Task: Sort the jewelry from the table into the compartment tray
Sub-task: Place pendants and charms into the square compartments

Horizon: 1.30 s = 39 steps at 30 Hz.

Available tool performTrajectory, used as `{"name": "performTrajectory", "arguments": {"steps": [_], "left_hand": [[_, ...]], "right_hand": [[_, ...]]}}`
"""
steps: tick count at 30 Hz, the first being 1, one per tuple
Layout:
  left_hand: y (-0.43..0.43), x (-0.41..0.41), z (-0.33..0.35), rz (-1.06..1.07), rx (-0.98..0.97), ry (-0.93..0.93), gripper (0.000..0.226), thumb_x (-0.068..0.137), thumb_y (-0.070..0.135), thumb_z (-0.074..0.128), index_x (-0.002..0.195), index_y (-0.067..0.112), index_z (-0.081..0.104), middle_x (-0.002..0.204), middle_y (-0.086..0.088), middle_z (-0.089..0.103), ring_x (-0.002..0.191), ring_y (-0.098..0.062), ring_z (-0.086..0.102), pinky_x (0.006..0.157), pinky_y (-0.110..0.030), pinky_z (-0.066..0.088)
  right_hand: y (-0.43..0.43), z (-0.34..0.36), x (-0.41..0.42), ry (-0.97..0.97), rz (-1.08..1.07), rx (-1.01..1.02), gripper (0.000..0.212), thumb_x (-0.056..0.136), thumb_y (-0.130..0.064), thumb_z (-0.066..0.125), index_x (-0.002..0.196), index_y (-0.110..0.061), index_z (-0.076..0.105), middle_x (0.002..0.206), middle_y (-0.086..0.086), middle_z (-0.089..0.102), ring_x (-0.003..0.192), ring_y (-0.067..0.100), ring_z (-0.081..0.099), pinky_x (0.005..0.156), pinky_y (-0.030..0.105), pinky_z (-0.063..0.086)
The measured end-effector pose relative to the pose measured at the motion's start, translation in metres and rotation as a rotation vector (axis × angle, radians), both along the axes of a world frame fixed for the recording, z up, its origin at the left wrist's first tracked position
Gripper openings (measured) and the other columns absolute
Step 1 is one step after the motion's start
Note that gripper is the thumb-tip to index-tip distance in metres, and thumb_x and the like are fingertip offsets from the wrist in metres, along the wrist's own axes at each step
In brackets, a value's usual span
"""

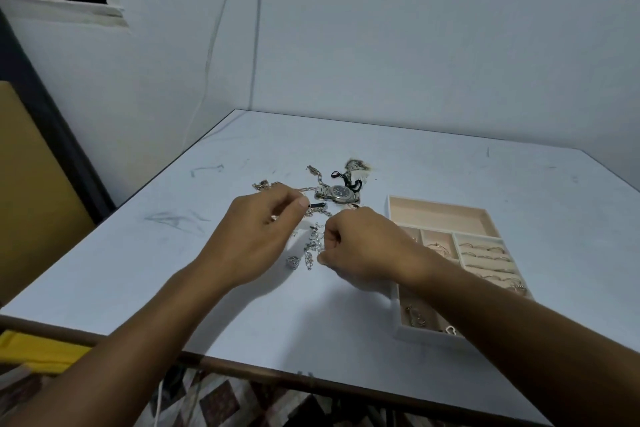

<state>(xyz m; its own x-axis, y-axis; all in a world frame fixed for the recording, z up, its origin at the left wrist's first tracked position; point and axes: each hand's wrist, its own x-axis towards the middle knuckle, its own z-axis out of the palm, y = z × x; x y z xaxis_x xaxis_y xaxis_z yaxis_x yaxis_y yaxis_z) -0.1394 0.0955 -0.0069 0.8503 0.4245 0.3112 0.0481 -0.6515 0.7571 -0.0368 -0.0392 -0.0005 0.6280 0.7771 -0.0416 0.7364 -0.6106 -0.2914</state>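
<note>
A tangle of silver chains lies at mid-table, with a silver watch, a black cord and a gold chain behind it. My left hand pinches a thin chain near its fingertips. My right hand has its fingers curled and pinches the silver chain tangle at its right side. A small silver ring lies loose beside the tangle. The pink compartment tray stands to the right, with rings in its slotted part and small pieces in the near compartments.
The white table ends in a wooden front edge near me. A wall with hanging cables rises behind the table. A yellow object sits below the table's left corner.
</note>
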Motion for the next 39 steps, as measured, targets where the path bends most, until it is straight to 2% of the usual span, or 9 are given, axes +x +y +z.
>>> {"name": "performTrajectory", "arguments": {"steps": [5, 10, 14, 20, 22, 25, 29, 32, 39], "left_hand": [[-0.002, 0.0, -0.002, -0.003, -0.014, -0.031, 0.016, 0.095, 0.033, 0.052, 0.09, 0.027, 0.067, 0.075, 0.023, 0.062, 0.074, 0.009, 0.056, 0.063, -0.004, 0.036], [-0.005, 0.002, -0.004, 0.001, -0.041, -0.033, 0.015, 0.095, 0.034, 0.051, 0.094, 0.029, 0.066, 0.092, 0.021, 0.065, 0.087, 0.005, 0.059, 0.069, -0.008, 0.039], [-0.008, 0.005, -0.005, -0.019, -0.051, -0.04, 0.017, 0.095, 0.036, 0.051, 0.097, 0.028, 0.065, 0.102, 0.019, 0.065, 0.088, 0.005, 0.059, 0.069, -0.003, 0.038], [-0.015, 0.008, -0.007, -0.011, -0.096, -0.056, 0.017, 0.095, 0.037, 0.051, 0.097, 0.028, 0.065, 0.094, 0.021, 0.064, 0.083, 0.011, 0.057, 0.065, -0.001, 0.036], [-0.018, 0.01, -0.008, -0.015, -0.108, -0.059, 0.016, 0.095, 0.037, 0.051, 0.096, 0.029, 0.065, 0.09, 0.02, 0.065, 0.082, 0.012, 0.056, 0.064, -0.001, 0.036], [-0.021, 0.012, -0.009, -0.021, -0.134, -0.062, 0.017, 0.095, 0.04, 0.05, 0.095, 0.03, 0.065, 0.092, 0.02, 0.066, 0.087, 0.009, 0.059, 0.066, -0.002, 0.037], [-0.021, 0.019, -0.009, -0.004, -0.254, -0.076, 0.019, 0.095, 0.04, 0.05, 0.093, 0.031, 0.067, 0.089, 0.018, 0.068, 0.087, 0.004, 0.062, 0.076, -0.016, 0.047], [-0.024, 0.026, -0.004, 0.023, -0.439, -0.126, 0.023, 0.095, 0.033, 0.049, 0.09, 0.024, 0.069, 0.094, 0.01, 0.072, 0.091, -0.01, 0.067, 0.087, -0.036, 0.053], [-0.03, 0.048, 0.003, 0.026, -0.866, -0.145, 0.034, 0.099, 0.028, 0.042, 0.093, 0.007, 0.068, 0.093, -0.011, 0.07, 0.089, -0.027, 0.067, 0.085, -0.039, 0.054]], "right_hand": [[-0.002, 0.002, -0.007, 0.039, -0.009, 0.0, 0.019, 0.074, -0.019, 0.05, 0.077, -0.004, 0.059, 0.076, 0.011, 0.068, 0.074, 0.03, 0.063, 0.06, 0.042, 0.051], [-0.007, -0.001, -0.006, -0.018, 0.036, -0.053, 0.016, 0.085, -0.021, 0.046, 0.084, -0.008, 0.056, 0.083, 0.009, 0.063, 0.077, 0.029, 0.058, 0.058, 0.038, 0.043], [-0.009, 0.002, -0.001, 0.001, 0.036, -0.052, 0.01, 0.09, -0.022, 0.043, 0.093, -0.015, 0.05, 0.094, 0.006, 0.06, 0.082, 0.027, 0.055, 0.062, 0.036, 0.042], [-0.011, 0.022, 0.009, 0.031, 0.067, -0.099, 0.037, 0.091, -0.013, 0.047, 0.125, -0.019, 0.061, 0.124, 0.006, 0.063, 0.113, 0.022, 0.056, 0.087, 0.026, 0.043], [-0.011, 0.027, 0.009, 0.033, 0.074, -0.121, 0.038, 0.09, -0.009, 0.047, 0.122, -0.017, 0.065, 0.122, 0.005, 0.065, 0.116, 0.021, 0.056, 0.092, 0.026, 0.045], [-0.012, 0.032, 0.007, 0.01, 0.086, -0.133, 0.031, 0.087, -0.004, 0.046, 0.103, -0.011, 0.071, 0.098, 0.004, 0.071, 0.098, 0.021, 0.062, 0.081, 0.028, 0.048], [-0.014, 0.037, 0.012, 0.005, 0.08, -0.056, 0.024, 0.086, -0.004, 0.047, 0.093, -0.016, 0.067, 0.075, -0.008, 0.057, 0.083, 0.017, 0.057, 0.075, 0.03, 0.047], [-0.014, 0.046, 0.015, 0.0, 0.087, 0.033, 0.022, 0.088, -0.008, 0.053, 0.088, -0.025, 0.067, 0.079, -0.009, 0.06, 0.079, 0.012, 0.057, 0.072, 0.025, 0.044], [-0.013, 0.072, 0.023, -0.054, 0.059, 0.236, 0.008, 0.09, -0.026, 0.063, 0.091, -0.024, 0.07, 0.086, -0.006, 0.072, 0.082, 0.012, 0.065, 0.076, 0.028, 0.05]]}}
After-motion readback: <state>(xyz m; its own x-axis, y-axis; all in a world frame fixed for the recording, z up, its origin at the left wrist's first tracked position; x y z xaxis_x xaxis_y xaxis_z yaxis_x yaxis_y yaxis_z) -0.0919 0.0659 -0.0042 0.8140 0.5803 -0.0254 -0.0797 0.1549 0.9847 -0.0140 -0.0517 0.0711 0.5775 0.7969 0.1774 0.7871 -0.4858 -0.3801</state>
